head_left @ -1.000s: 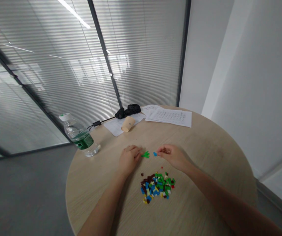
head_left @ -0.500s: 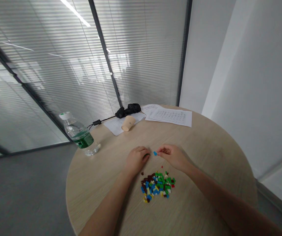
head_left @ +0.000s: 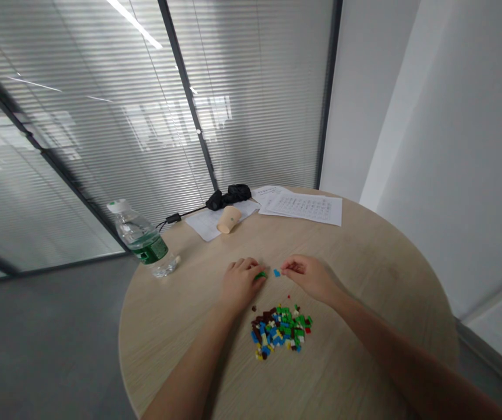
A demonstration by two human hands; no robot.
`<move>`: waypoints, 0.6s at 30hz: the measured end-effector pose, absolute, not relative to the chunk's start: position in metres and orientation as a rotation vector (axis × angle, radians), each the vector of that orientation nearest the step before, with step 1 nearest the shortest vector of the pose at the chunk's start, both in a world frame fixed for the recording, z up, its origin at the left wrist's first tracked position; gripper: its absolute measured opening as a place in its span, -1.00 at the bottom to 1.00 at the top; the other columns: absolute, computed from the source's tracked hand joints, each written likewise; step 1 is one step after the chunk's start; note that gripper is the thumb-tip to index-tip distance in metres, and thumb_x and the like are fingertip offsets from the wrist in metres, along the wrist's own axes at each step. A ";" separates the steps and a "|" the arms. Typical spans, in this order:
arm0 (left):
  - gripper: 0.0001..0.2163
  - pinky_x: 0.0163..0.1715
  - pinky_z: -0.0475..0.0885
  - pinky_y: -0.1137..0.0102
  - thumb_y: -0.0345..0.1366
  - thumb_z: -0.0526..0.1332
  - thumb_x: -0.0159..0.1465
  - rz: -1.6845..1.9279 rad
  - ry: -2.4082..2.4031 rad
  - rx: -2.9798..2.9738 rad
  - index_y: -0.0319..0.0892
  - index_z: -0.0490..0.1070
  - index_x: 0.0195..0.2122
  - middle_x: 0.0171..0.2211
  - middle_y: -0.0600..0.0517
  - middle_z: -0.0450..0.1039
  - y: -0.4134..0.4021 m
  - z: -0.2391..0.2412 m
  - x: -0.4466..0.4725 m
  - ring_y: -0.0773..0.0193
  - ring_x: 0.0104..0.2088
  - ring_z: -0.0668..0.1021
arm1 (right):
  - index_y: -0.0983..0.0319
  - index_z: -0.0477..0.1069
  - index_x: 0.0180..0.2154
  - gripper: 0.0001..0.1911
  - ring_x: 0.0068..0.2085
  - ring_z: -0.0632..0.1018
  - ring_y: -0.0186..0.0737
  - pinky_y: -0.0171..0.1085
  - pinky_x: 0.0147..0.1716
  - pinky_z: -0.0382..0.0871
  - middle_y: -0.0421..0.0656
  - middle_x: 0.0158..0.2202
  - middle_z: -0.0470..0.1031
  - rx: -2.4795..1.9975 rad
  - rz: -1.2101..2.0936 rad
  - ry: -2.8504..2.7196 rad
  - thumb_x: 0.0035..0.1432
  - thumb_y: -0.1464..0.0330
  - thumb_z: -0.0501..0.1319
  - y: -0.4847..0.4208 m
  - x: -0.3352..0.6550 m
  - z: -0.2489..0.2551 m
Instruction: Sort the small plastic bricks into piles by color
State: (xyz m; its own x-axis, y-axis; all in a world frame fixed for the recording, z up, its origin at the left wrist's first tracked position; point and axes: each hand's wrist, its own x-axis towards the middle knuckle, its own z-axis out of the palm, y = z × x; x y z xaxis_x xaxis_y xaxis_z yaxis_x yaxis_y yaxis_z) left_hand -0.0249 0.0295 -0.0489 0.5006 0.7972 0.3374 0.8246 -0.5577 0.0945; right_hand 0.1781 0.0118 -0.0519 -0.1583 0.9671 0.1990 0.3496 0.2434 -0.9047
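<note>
My left hand [head_left: 241, 286] rests on the table with curled fingers. A small green toy brick [head_left: 260, 275] shows between its thumb and fingers. To the right, my right hand [head_left: 309, 277] has thumb and index finger pinched together at the right end of a small blue toy brick [head_left: 276, 272]; its other fingers are curled. Between the forearms lies a heap of small toy bricks [head_left: 281, 331] in green, blue, brown, yellow, white and red. A tiny red piece [head_left: 288, 297] and a brown piece [head_left: 254, 308] lie just beyond the heap.
On the round wooden table [head_left: 365, 262], a water bottle [head_left: 148, 245] stands at the left edge. A paper cup [head_left: 229, 220] lies on its side on paper at the back, near a black bundle [head_left: 229, 196] with a cable. Printed sheets [head_left: 306, 207] lie farther right.
The green brick has come into sight as my left fingers shifted. My right fingertips have moved very slightly right, while the blue brick stays in nearly the same place. The heap looks unchanged.
</note>
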 end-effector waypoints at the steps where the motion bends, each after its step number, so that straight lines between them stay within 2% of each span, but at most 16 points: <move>1: -0.82 -0.15 0.31 0.29 -0.28 0.23 0.20 -0.535 -1.416 -2.670 -0.02 0.50 -0.16 -0.19 0.00 0.45 0.030 -0.050 -0.024 0.19 -0.17 0.46 | 0.20 0.45 -0.38 -0.93 -0.34 0.54 -0.26 -0.30 -0.30 0.39 -0.16 -0.37 0.56 -1.238 0.901 -1.688 0.05 0.35 0.20 0.011 0.178 -0.051; 5: -0.88 -0.17 0.32 0.30 -0.31 0.21 0.21 -0.509 -1.357 -2.731 -0.06 0.52 -0.25 -0.21 0.02 0.47 0.032 -0.053 -0.021 0.20 -0.19 0.48 | 0.19 0.47 -0.38 -0.91 -0.39 0.53 -0.28 -0.33 -0.37 0.36 -0.16 -0.40 0.56 -1.272 0.799 -1.857 0.06 0.40 0.18 0.006 0.180 -0.044; 11: -0.87 -0.18 0.35 0.35 -0.33 0.19 0.22 -0.536 -1.387 -2.753 -0.07 0.52 -0.25 -0.21 0.02 0.48 0.032 -0.052 -0.023 0.25 -0.22 0.50 | 0.21 0.50 -0.46 -0.88 -0.46 0.50 -0.27 -0.36 -0.46 0.30 -0.16 -0.49 0.55 -1.319 0.734 -2.117 -0.05 0.48 0.19 0.001 0.188 -0.039; 18: -0.86 -0.19 0.35 0.32 -0.29 0.19 0.22 -0.648 -1.467 -2.681 -0.08 0.52 -0.24 -0.20 0.00 0.49 0.026 -0.040 -0.032 0.19 -0.20 0.49 | 0.23 0.50 -0.51 -0.90 -0.52 0.46 -0.31 -0.38 -0.54 0.21 -0.18 -0.54 0.51 -1.362 0.731 -2.286 -0.15 0.49 0.22 -0.004 0.189 -0.034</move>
State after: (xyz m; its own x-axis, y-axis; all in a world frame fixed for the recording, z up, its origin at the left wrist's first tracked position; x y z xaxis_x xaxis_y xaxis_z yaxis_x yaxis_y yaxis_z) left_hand -0.0316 0.0263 -0.0398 0.4729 0.8023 0.3642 0.8097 -0.5588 0.1795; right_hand 0.1889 -0.0036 -0.0340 -0.4584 0.8869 0.0570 0.6893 0.3953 -0.6071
